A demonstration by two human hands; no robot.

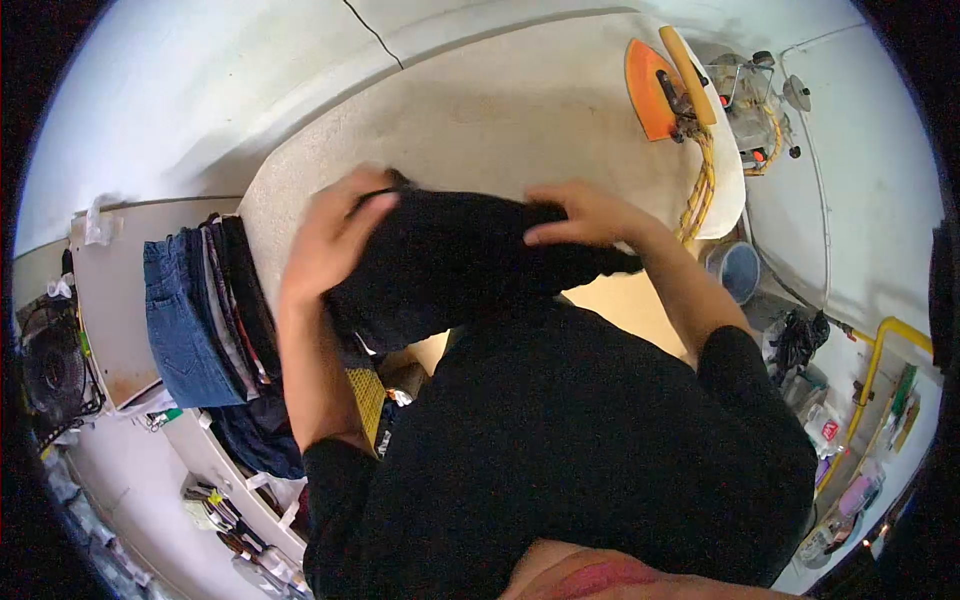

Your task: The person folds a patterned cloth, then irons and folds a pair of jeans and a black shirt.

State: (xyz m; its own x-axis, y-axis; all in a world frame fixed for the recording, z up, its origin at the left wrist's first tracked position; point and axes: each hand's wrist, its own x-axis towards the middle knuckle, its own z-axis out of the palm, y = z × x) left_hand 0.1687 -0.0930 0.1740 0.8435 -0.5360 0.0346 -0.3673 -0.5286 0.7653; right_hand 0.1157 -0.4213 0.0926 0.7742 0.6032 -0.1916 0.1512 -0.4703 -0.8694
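Note:
A black garment (450,255) hangs over the near edge of the cloth-covered ironing board (490,130), in front of my chest. On its left side, my left hand (345,225) is closed on the cloth, slightly blurred, with the thumb on top. Farther right, my right hand (585,213) grips the upper edge between thumb and fingers. The garment's kind is hard to make out, since it is dark and bunched. Its lower part merges with my black shirt.
An orange-soled iron (655,95) with a tan handle rests at the board's far right, its yellow cord (700,190) trailing down. Folded jeans (185,320) and other clothes are stacked at left. A yellow basket (366,395) sits below; a bucket (738,270) stands right.

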